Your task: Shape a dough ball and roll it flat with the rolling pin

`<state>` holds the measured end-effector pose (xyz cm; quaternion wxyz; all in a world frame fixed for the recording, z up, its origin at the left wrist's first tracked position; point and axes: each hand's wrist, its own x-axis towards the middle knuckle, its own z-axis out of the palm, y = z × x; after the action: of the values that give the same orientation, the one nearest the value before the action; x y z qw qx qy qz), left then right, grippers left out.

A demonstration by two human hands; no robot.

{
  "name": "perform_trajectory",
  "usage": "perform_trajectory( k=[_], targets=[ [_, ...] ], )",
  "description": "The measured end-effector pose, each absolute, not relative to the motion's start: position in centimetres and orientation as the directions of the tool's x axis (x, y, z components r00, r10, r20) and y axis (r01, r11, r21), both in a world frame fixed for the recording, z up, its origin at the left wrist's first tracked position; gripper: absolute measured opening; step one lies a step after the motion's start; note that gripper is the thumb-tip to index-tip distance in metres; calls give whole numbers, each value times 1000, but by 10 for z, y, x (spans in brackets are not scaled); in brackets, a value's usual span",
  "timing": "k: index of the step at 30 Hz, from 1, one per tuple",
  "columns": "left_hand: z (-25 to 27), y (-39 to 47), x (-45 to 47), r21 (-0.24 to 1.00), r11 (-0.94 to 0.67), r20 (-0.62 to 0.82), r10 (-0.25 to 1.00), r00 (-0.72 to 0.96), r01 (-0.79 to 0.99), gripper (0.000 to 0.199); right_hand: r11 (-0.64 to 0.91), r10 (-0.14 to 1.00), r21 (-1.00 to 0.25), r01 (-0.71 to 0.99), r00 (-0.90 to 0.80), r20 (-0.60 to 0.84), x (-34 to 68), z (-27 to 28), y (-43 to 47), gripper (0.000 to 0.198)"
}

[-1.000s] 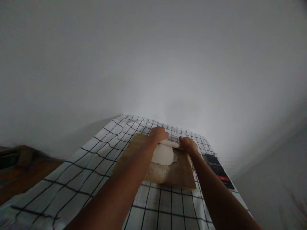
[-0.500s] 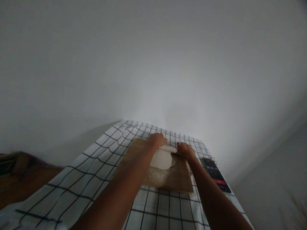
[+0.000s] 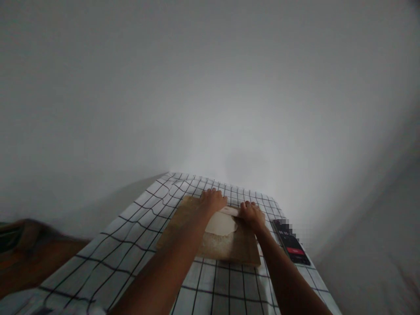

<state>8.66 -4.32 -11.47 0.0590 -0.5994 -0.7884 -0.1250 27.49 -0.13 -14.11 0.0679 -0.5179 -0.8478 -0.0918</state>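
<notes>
A pale rolling pin (image 3: 230, 211) lies across the far part of a flattened sheet of dough (image 3: 220, 224). My left hand (image 3: 213, 200) is closed over the pin's left end, and my right hand (image 3: 252, 213) grips its right end. Only the middle stretch of the pin shows between them. Beneath the dough is a wooden board (image 3: 226, 250), whitened with what looks like flour on its near part. My left forearm covers much of the board's left side.
A white tablecloth with a black grid (image 3: 138, 227) covers the table. To the right of the board lies a phone (image 3: 292, 245) with a lit dark screen and a red bar. A pale wall (image 3: 210, 87) rises behind the table. Brown furniture (image 3: 42, 258) stands at the left.
The whole view has shifted, so the table sits slightly lower in the picture. Both hands stay on the rolling pin; their knuckles look a little more lifted and spread along it.
</notes>
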Motion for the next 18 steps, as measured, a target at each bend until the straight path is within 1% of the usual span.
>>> perform_trajectory(
  k=[4, 7, 13, 18],
  targets=[
    [-113, -53, 91, 118, 269, 231, 929, -290, 956, 45, 443, 869, 32, 896, -438, 231, 277, -138, -11, 30],
    [-112, -61, 95, 96, 265, 239, 929, -281, 959, 44, 462, 860, 21, 887, -453, 235, 279, -137, -17, 30],
    [-114, -76, 98, 79, 224, 305, 922, -237, 971, 44, 525, 811, 69, 848, -524, 259, 283, -139, -27, 27],
    [-113, -88, 101, 72, 182, 297, 935, -195, 981, 42, 543, 782, 82, 836, -539, 312, 286, -145, -34, 30]
  ],
)
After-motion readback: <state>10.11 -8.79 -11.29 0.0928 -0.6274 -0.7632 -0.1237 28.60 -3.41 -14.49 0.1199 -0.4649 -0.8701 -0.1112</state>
